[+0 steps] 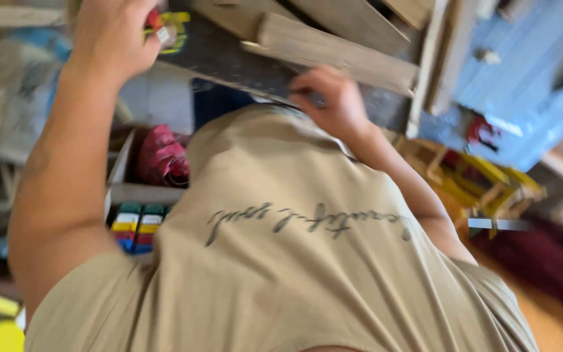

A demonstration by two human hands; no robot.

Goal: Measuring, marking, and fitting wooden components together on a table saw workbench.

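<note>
We see a dark speckled surface (229, 58) with rough wooden planks (333, 49) on it. Below the surface stand stacked colourful boxes (137, 227). Our left hand (115, 32) pinches a small red-and-yellow tool (164, 29); our right hand (330, 101) curls at the surface's edge, its grip unclear.

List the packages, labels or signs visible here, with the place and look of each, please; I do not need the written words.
Small packet: top, in the left hand, red, yellow and white; blurred.
Stack of small boxes: lower left beside the beige shirt, bands of green, white, yellow, red and blue.
Script print: dark line across the shirt.
White label strip: right, narrow rectangle near the yellow frame.
The right hand touches a wooden plank.
</note>
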